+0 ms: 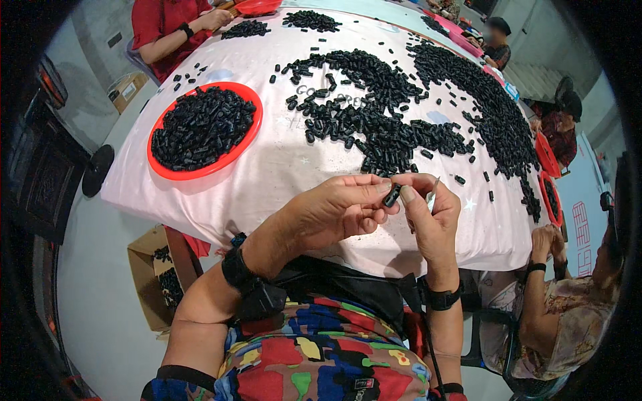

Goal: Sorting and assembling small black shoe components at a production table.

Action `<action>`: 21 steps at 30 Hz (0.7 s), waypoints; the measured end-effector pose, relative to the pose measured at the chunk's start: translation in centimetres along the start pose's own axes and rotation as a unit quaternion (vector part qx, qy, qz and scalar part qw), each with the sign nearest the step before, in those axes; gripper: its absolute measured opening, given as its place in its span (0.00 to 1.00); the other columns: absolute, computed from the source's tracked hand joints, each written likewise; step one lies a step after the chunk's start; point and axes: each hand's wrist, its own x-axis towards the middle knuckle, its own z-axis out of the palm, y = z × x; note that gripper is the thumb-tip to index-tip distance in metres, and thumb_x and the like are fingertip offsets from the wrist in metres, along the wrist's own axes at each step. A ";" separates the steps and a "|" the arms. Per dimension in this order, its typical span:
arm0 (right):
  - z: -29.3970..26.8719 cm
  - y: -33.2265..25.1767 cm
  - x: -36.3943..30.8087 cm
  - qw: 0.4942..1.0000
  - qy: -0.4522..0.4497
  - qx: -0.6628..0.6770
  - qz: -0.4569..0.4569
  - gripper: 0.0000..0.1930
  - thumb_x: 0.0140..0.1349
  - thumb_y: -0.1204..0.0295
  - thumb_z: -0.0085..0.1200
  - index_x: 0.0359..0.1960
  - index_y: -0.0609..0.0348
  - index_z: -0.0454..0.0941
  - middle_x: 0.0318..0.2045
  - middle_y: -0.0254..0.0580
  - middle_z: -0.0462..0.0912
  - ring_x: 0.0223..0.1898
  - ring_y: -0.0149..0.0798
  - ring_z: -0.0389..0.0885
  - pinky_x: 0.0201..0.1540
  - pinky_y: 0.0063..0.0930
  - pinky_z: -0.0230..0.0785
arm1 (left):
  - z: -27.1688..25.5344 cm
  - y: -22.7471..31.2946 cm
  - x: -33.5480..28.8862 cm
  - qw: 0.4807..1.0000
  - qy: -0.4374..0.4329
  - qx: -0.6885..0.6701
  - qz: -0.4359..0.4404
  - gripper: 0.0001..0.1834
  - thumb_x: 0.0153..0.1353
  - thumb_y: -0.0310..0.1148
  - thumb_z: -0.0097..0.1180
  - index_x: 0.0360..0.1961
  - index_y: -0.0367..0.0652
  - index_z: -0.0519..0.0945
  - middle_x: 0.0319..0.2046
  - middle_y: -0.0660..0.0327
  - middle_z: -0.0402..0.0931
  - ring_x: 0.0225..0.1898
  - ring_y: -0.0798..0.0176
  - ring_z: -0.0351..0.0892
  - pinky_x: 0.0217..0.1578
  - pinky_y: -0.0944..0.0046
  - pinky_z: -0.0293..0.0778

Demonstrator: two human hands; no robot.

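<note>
Over the near part of the table, both hands come together on one small black cylindrical part (392,196). My left hand (331,210) pinches it between thumb and forefinger. My right hand (436,217) has its thumb against the same part, with its fingers curled. A thin, pale, pointed tool (433,192), perhaps a small blade, sticks up from the right fingers; its handle is hidden in the hand. Just beyond the hands lies a loose heap of similar black parts (381,144) on the pale pink tablecloth (267,194).
A red basin (257,127) full of black parts sits on the left. More heaps (495,113) spread along the right side and the far end. Other people sit around the table; one person's hands (545,240) are at the right edge. A cardboard box (144,267) stands on the floor at left.
</note>
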 end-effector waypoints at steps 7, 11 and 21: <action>-0.1 -0.2 0.1 0.999 -0.026 0.019 0.007 0.09 0.61 0.75 0.52 0.41 0.67 0.78 0.31 0.37 0.81 0.32 0.26 0.77 0.37 0.20 0.69 | -0.2 -0.1 0.2 1.000 -0.004 0.016 0.012 0.13 0.63 0.32 0.53 0.47 0.38 0.72 0.34 0.62 0.73 0.31 0.76 0.71 0.31 0.78 0.69; -0.1 0.0 0.1 1.000 -0.010 0.023 0.010 0.10 0.59 0.74 0.55 0.40 0.66 0.79 0.32 0.37 0.81 0.29 0.23 0.75 0.36 0.18 0.67 | -0.1 -0.1 0.1 1.000 -0.004 0.014 0.013 0.15 0.63 0.32 0.53 0.48 0.37 0.72 0.34 0.64 0.73 0.30 0.77 0.70 0.31 0.79 0.68; 0.3 0.4 0.0 0.997 0.005 -0.056 -0.046 0.10 0.55 0.76 0.60 0.38 0.64 0.80 0.32 0.34 0.82 0.26 0.20 0.68 0.30 0.14 0.62 | -0.3 -0.2 0.2 0.999 0.009 0.041 0.032 0.17 0.62 0.32 0.54 0.52 0.38 0.72 0.32 0.69 0.72 0.29 0.78 0.69 0.31 0.77 0.67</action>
